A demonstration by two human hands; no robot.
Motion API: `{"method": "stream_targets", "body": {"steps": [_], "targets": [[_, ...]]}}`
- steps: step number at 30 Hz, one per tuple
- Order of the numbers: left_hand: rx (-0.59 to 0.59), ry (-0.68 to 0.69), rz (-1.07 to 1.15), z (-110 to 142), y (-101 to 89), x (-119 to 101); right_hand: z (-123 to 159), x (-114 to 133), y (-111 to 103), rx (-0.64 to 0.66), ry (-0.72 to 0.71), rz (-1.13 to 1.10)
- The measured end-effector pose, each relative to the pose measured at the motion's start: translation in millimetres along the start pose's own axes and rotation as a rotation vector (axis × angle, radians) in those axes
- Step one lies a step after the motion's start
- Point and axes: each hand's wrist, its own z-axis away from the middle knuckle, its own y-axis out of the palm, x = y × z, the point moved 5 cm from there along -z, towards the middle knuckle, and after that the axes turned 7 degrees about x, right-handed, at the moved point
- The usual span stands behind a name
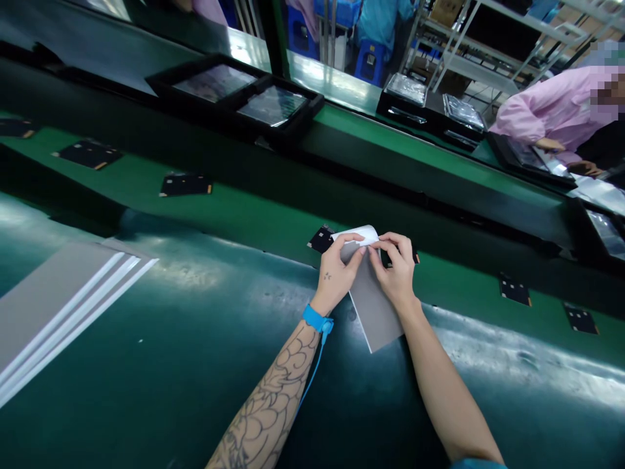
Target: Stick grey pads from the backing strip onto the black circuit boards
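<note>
"Head view: what's happening?"

"I'm pinching a curled white film [356, 236] at the end of a grey sheet [375, 307], my left hand [336, 280] and right hand [396, 273] close together, their fingers [390, 246] nearly shut on the film. The sheet is lying on the dark green desk [146, 365], just beside a black pad [321, 239]."

"What's the next move calling for?"

"I'm judging it's calling for a firm, even pinch. I'm wearing a blue wrist strap [317, 320] on the left."

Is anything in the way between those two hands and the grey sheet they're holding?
Nothing visible does: the left hand and right hand both touch the grey sheet directly, at its curled white end. A small black square lies beyond them on the green belt, not between.
</note>
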Motion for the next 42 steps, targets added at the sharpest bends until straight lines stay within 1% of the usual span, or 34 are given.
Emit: {"method": "stream_targets", "body": {"steps": [7, 9, 10, 12, 14, 15, 16, 18, 19, 21, 23, 24, 27, 32, 39, 41, 42], "targets": [[-0.003, 0.006, -0.02, 0.6, 0.4, -0.5, -2.5, 15.3, 2.6, 0.019, -0.061, 0.08], [-0.01, 0.007, -0.022, 0.7, 0.1, 0.0, -5.5, 16.6, -3.1, 0.02, -0.053, 0.083], [-0.02, 0.005, -0.023, 0.7, -0.5, 0.1, -7.8, 14.1, -10.5, -0.003, -0.035, 0.071], [-0.05, -0.006, -0.027, 0.7, -2.7, 0.2, -12.9, 0.8, -34.6, -0.081, 0.031, 0.013], [-0.069, -0.03, -0.028, 0.5, -4.7, 0.8, -16.6, -22.4, -63.7, -0.121, 0.116, -0.074], [-0.073, -0.045, -0.028, 0.4, -5.4, 1.4, -17.4, -36.1, -76.6, -0.103, 0.16, -0.112], [-0.075, -0.059, -0.025, 0.4, -5.9, 2.1, -17.4, -50.3, -86.6, -0.057, 0.208, -0.137], [-0.075, -0.073, -0.021, 0.8, -6.3, 3.1, -14.2, -77.2, -97.3, 0.072, 0.305, -0.147], [-0.074, -0.074, -0.021, 1.0, -6.3, 3.5, -11.5, -88.4, -98.0, 0.14, 0.338, -0.136], [-0.073, -0.073, -0.028, 1.5, -6.0, 4.3, -6.2, -103.8, -93.0, 0.258, 0.352, -0.102], [-0.074, -0.074, -0.041, 2.0, -5.8, 5.1, -2.6, -111.2, -85.7, 0.328, 0.325, -0.073], [-0.075, -0.073, -0.046, 2.1, -5.8, 5.4, -1.5, -113.4, -83.0, 0.343, 0.314, -0.064], [-0.072, -0.075, -0.056, 2.4, -5.8, 5.9, 0.1, -117.5, -80.6, 0.351, 0.308, -0.055], [-0.071, -0.08, -0.054, 2.4, -6.5, 5.2, 1.3, -121.8, -82.8, 0.337, 0.3, -0.016], [-0.07, -0.099, -0.06, 2.8, -6.4, 5.2, 7.6, -122.8, -82.7, 0.314, 0.309, 0.026], [-0.072, -0.101, -0.052, 2.9, -7.1, 5.7, 8.2, -120.9, -86.6, 0.289, 0.307, 0.031], [-0.075, -0.103, -0.048, 2.9, -7.6, 6.1, 7.7, -118.8, -90.1, 0.255, 0.307, 0.025]]}}
